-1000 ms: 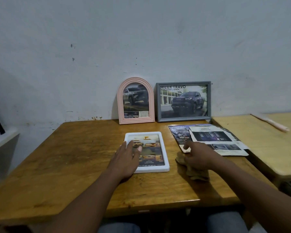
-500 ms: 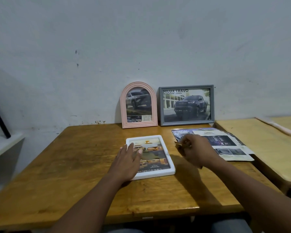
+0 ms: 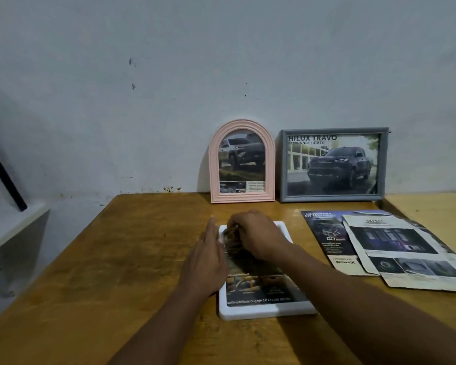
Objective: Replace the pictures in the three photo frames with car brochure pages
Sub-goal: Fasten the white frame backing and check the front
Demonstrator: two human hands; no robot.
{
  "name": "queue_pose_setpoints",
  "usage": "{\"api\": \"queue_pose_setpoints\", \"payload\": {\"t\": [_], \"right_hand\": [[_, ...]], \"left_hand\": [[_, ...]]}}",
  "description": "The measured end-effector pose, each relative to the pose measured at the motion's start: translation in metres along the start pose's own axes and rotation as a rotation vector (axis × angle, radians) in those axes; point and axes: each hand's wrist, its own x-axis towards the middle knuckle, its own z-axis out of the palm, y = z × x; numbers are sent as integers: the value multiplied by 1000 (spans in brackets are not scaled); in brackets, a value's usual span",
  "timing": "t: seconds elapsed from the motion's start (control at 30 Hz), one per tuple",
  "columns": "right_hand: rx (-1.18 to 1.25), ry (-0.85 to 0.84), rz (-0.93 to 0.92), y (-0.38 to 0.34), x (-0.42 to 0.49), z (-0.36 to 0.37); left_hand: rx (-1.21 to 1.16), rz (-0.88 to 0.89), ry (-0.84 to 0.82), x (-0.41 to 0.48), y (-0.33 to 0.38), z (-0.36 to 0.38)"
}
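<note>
While your flat left hand [image 3: 208, 259] steadies the white frame [image 3: 263, 313] on the desk [image 3: 116, 272], wipe lightly outward with the cloth [image 3: 232, 233] your right hand [image 3: 258, 237] grips.

On the table [image 3: 116, 259] a flat frame [image 3: 263, 291] lies near; an arched frame [image 3: 242, 162] and, to its right, a wide frame [image 3: 333, 164] stand behind it; pages [image 3: 395, 248] lie to the right.

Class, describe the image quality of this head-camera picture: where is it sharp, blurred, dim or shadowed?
Head view: dim, flat light; the right hand and its cloth look motion-smeared over the white frame; the grey frame stays sharp enough to read "HILUX TRAVO"; the arms cast soft shadows on the table.
</note>
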Motion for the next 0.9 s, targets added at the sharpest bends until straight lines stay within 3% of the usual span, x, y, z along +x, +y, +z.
{"api": "queue_pose_setpoints", "payload": {"t": [0.17, 0.43, 0.77, 0.9], "right_hand": [[-19, -75, -54, 8, -3, 21], [-265, -125, -167, 19, -8, 3], [-539, -116, 59, 31, -30, -14], [-430, -40, 249, 12, -27, 1]], "left_hand": [[39, 85, 5, -2, -2, -2], [184, 55, -45, -2, 8, -4], [218, -2, -59, -11, 25, -15], [175, -13, -69, -12, 28, -17]]}}
